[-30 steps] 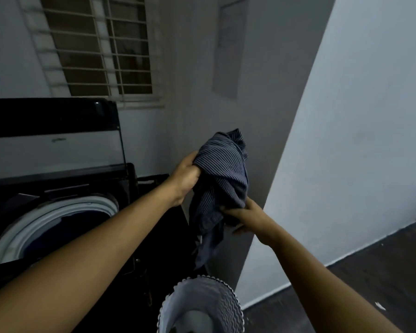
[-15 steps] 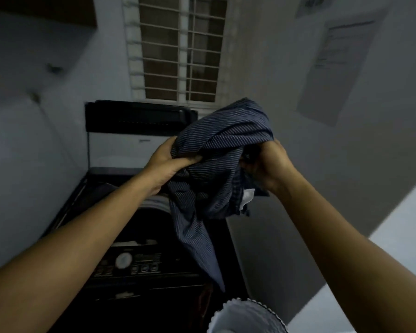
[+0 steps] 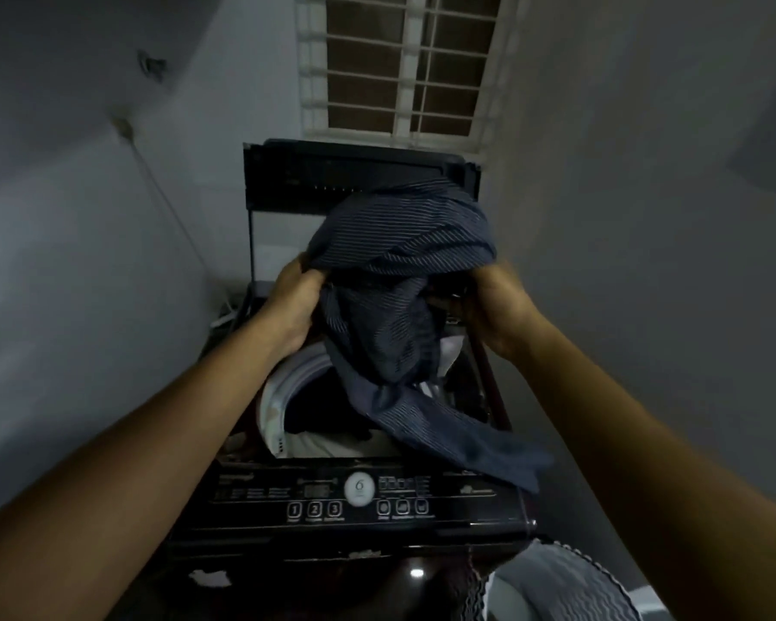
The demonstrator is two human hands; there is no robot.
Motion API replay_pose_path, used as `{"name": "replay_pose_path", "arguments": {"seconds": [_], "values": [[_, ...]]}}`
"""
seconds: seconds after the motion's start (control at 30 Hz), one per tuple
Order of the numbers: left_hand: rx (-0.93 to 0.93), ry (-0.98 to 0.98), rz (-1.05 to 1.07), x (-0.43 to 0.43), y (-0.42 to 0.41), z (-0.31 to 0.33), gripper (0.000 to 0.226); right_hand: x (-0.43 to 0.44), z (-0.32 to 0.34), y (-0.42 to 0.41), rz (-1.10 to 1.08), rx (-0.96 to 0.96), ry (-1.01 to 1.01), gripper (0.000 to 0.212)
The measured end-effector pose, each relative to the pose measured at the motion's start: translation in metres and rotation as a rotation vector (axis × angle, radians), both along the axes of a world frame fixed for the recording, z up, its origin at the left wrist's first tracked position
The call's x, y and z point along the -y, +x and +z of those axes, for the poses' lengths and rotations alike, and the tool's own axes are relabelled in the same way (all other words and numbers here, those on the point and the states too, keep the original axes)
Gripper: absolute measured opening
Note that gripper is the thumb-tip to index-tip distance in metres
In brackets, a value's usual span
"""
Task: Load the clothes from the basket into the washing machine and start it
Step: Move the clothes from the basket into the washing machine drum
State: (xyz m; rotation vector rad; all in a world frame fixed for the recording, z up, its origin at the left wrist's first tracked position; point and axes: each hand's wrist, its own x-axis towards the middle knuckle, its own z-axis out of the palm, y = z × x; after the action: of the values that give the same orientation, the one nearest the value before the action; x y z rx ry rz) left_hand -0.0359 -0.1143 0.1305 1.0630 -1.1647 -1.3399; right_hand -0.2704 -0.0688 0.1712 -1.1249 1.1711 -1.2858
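Navy striped shirt [image 3: 399, 280] bunched above open washing machine [image 3: 359, 499] drum; left hand [image 3: 294, 302], right hand [image 3: 489, 307] both grasping it.

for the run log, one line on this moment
both hands: left hand, right hand grip striped shirt | over washing machine drum | lid up

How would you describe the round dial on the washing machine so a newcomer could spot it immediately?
Find the black top-loading washing machine under the barred window. Along its front edge runs a dark control panel. The dial sits at its centre: the only white circle, marked "6", among small dark square buttons.
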Motion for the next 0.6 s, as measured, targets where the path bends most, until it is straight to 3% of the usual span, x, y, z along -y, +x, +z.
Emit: {"name": "replay_pose_path", "arguments": {"seconds": [0.1,0.27,0.33,0.4,0.53,0.6], "values": [[-0.06,0.036,0.06,0.015,0.014,-0.005,0.027,0.005,-0.032,0.003,-0.041,-0.204,0.1,0.053],[0.129,0.079,0.028,0.028,0.031,-0.055,0.022,0.001,-0.08,-0.002,-0.127,-0.304,0.285,0.044],[0.192,0.129,-0.016,0.03,0.036,-0.081,0.027,0.002,-0.094,-0.002,-0.122,-0.329,0.33,0.029],[0.282,0.156,-0.063,0.033,0.041,-0.103,0.034,0.006,-0.108,-0.002,-0.082,-0.41,0.365,0.028],[0.493,0.252,-0.441,0.038,0.056,-0.136,0.055,0.016,-0.136,-0.004,0.051,-0.862,0.342,0.046],[0.669,0.37,-0.636,0.041,0.064,-0.147,0.068,0.024,-0.146,-0.003,0.04,-0.977,0.349,0.046]]}}
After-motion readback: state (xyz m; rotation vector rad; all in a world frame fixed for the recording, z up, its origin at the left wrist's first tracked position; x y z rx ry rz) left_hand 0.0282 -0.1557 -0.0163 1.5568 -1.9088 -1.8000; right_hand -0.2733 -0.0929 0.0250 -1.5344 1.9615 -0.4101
